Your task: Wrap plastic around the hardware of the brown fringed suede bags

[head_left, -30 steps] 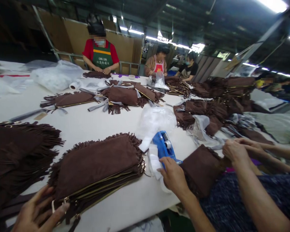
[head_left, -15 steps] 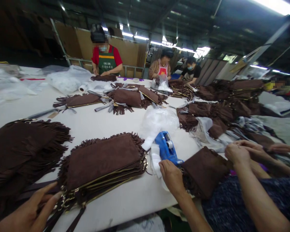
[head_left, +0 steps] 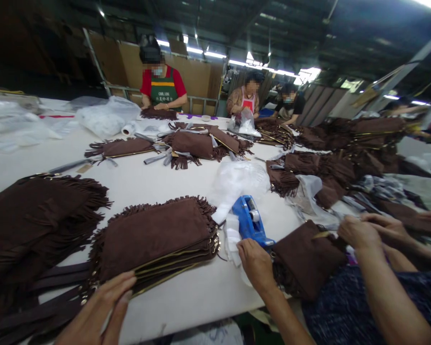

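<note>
My left hand (head_left: pixel 102 306), fingers outstretched, apparently squares the bag stack (head_left: pixel 154 239) ahead; my right hand (head_left: pixel 255 264) curls by white strips (head_left: pixel 232 235), grip unclear. Next likely calls for even pressure.

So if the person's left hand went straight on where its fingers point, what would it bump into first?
Probably the stack of brown fringed bags, at its near edge; the left hand looks very close, though touching or not is unclear.
</note>
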{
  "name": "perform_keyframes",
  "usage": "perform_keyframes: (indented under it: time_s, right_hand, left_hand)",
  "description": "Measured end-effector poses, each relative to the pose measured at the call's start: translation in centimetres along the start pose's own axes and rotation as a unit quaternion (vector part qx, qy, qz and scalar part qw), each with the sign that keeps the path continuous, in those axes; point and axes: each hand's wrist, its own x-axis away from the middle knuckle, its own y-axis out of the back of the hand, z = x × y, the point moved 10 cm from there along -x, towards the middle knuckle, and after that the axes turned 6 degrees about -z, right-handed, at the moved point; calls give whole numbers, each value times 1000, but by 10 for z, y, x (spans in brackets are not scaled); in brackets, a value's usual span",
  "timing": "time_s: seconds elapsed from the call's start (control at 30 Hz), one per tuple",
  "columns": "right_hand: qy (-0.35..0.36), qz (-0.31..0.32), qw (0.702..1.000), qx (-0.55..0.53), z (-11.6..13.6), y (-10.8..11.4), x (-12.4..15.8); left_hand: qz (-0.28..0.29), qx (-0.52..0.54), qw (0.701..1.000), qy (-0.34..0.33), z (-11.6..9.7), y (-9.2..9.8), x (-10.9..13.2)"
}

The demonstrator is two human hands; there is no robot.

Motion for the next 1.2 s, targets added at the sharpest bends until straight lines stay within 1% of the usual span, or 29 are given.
perform_keyframes:
  time_s: [0.07, 0.13, 0.2, 0.27, 0.3, 0.33, 0.4, 0.47, 0.5, 0.57, 0.63, 0.7, 0.87, 1.0, 1.07, 1.13, 1.2]
  right_hand:
    - [-12, -6, 1000, -23, -2, 2, 1]
    - [-11, -2, 999, -30, 0, 2, 2]
    - [-6, 10, 999, -35, 2, 0, 3]
    - [-8, 26, 998, -54, 1, -5, 4]
    - [-12, 33, 997, -71, 0, -7, 4]
    - [-16, 41, 995, -92, -2, -9, 4]
    - [-26, 55, 989, -134, -7, -12, 5]
    - [-35, 71, 984, -160, -12, -15, 5]
    - [-39, 81, 982, -166, -14, -16, 5]
    - [-50, 100, 980, -163, -17, -18, 5]
    - [-56, 106, 981, -153, -19, -17, 4]
    - [-50, 94, 984, -143, -18, -12, 1]
    - [11, 49, 995, -91, -7, -1, -3]
    - [86, 67, 993, -41, 8, 0, 8]
    - [97, 84, 990, -62, 14, 8, 16]
    - [86, 113, 980, -136, 19, 25, 25]
    - [67, 166, 952, -250, 25, 44, 33]
  left_hand:
    - [50, 53, 997, -13, -36, -35, -5]
    - [107, 111, 988, -10, -69, -75, -10]
    - [169, 155, 973, 14, -95, -120, -16]
    - [208, 181, 961, 28, -116, -162, -26]
    - [227, 192, 954, 27, -125, -183, -30]
    - [234, 195, 952, 26, -132, -201, -35]
    - [264, 193, 945, 25, -140, -238, -41]
    - [285, 187, 939, 36, -140, -265, -43]
    - [288, 186, 938, 45, -139, -274, -44]
    - [279, 192, 939, 65, -135, -283, -46]
    - [263, 200, 940, 81, -133, -284, -47]
    - [252, 201, 942, 94, -132, -284, -48]
    - [251, 172, 945, 122, -131, -287, -47]
    - [251, 172, 945, 118, -132, -290, -47]
    - [247, 183, 944, 121, -131, -291, -47]
    - [250, 205, 937, 133, -130, -293, -47]
    - [260, 232, 927, 143, -130, -295, -46]
